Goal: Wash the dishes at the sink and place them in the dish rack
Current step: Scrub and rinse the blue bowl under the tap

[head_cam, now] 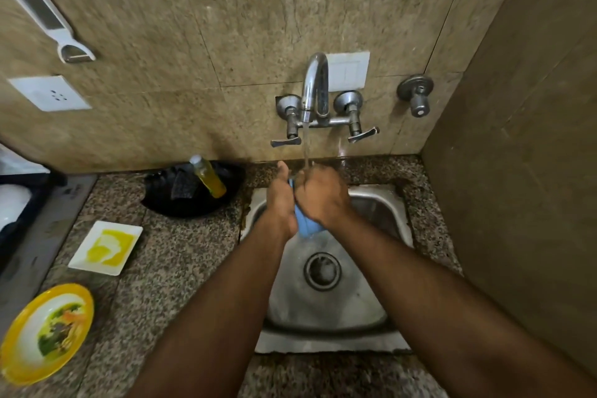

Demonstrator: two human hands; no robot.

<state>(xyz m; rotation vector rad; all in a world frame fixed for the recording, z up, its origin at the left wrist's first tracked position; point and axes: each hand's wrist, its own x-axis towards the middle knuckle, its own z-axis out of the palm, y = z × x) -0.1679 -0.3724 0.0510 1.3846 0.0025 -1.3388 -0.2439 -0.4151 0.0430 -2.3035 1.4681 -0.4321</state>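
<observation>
Both hands hold a blue item under running water above the sink

On the table from the left: a yellow-rimmed bowl with food residue near the front edge; a white square plate smeared yellow further back; a black dish against the wall, holding a dark scrubber and a tilted bottle of yellow liquid. Over the steel sink, the left hand cups one side of the blue item, thumb raised; the right hand has its fingers curled over the other side. What the item is cannot be told. Water falls from the wall tap onto the right hand's fingers
</observation>
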